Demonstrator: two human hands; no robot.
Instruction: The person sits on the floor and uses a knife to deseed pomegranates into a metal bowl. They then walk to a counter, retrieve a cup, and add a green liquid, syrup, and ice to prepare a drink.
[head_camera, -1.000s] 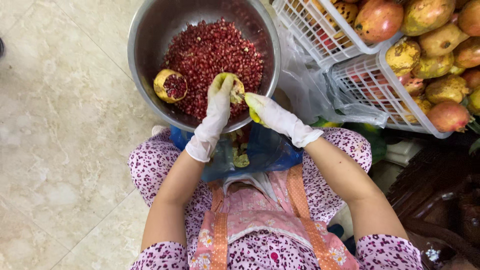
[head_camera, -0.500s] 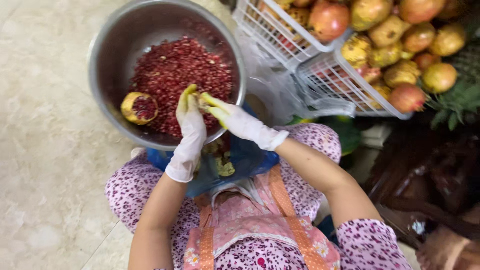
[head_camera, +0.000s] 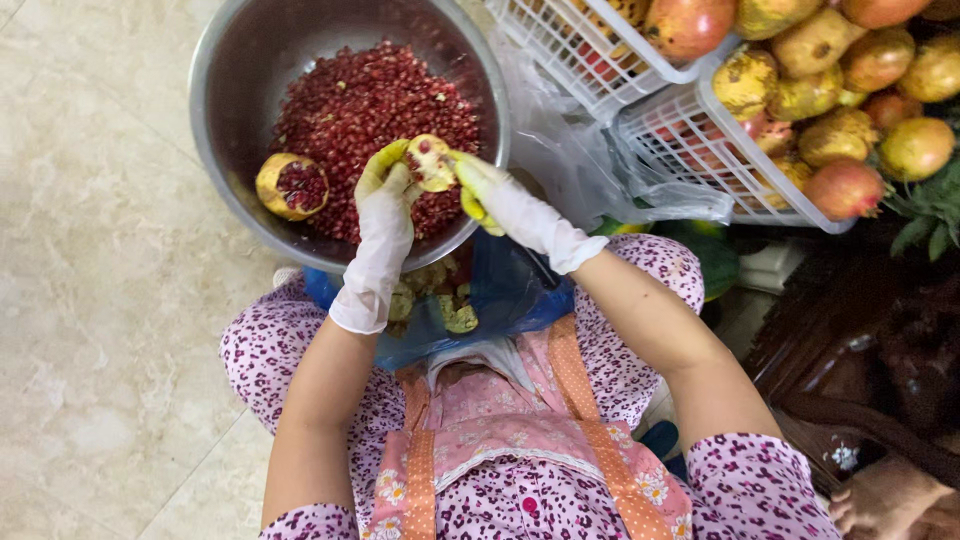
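Both my hands wear white gloves stained yellow at the fingertips. My left hand (head_camera: 383, 200) and my right hand (head_camera: 490, 195) together grip a broken pomegranate piece (head_camera: 430, 160) over the near side of a large steel bowl (head_camera: 225, 150). The bowl holds a heap of red pomegranate seeds (head_camera: 365, 110). A half pomegranate (head_camera: 290, 185) with red seeds showing lies in the bowl at its left. Below my wrists a blue plastic bag (head_camera: 510, 290) on my lap holds yellow peel scraps (head_camera: 445, 300).
Two white wire baskets (head_camera: 690, 150) piled with whole pomegranates (head_camera: 845, 185) stand at the upper right, with clear plastic sheeting (head_camera: 570, 150) beside them. Beige tiled floor (head_camera: 90, 300) spreads on the left. Dark furniture (head_camera: 880, 340) sits at the right.
The view has shifted, so the bowl and baskets sit differently in frame. My hands stay together on the pomegranate piece over the bowl, fingers working at it.
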